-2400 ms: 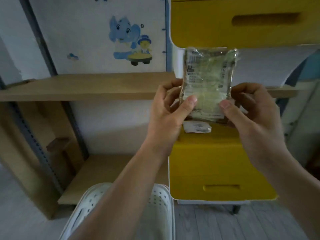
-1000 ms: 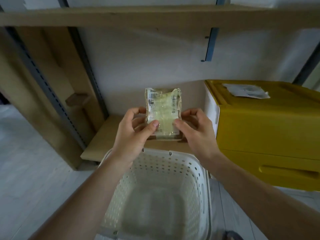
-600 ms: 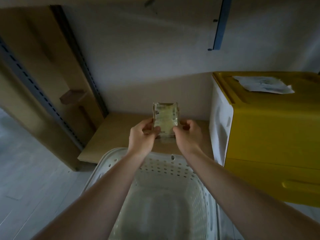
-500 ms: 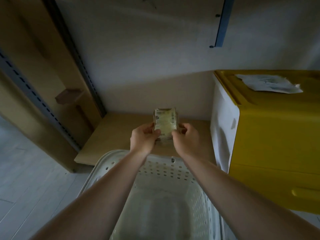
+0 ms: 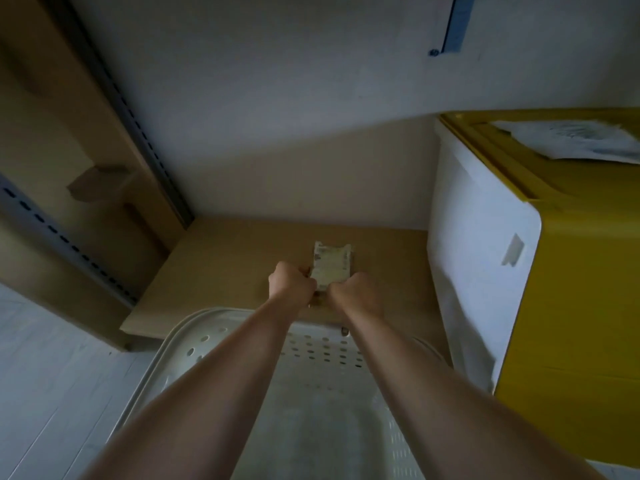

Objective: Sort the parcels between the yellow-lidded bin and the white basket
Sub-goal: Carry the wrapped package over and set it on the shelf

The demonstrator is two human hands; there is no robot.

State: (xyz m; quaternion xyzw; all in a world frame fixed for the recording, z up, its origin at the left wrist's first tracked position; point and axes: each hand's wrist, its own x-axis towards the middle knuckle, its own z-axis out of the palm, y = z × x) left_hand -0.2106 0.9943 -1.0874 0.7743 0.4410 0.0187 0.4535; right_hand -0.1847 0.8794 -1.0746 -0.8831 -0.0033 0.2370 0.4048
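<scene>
Parcel (image 5: 331, 268): small clear plastic packet with a printed label at its top edge, pale contents. Held upright between both hands, above the wooden shelf board (image 5: 225, 265) and just beyond the far rim of the basket.

Left hand (image 5: 291, 285): fingers curled round the packet's lower left edge, back of the hand toward the camera.

Right hand (image 5: 353, 289): fingers curled round the packet's lower right edge, close beside the left hand. Both forearms reach out over the basket.

White basket (image 5: 194, 344): perforated plastic, round holes in its walls, standing on the floor directly below the arms. Its inside looks pale and blurred; contents cannot be told.

Yellow-lidded bin (image 5: 481, 271): white side wall, yellow lid and front, to the right of the basket and the shelf board. Lid closed.

Second parcel (image 5: 571, 138): flat, whitish, crumpled wrapper, lying on top of the yellow lid near the right edge.

Floor (image 5: 52, 358): pale planks, left of the basket.
</scene>
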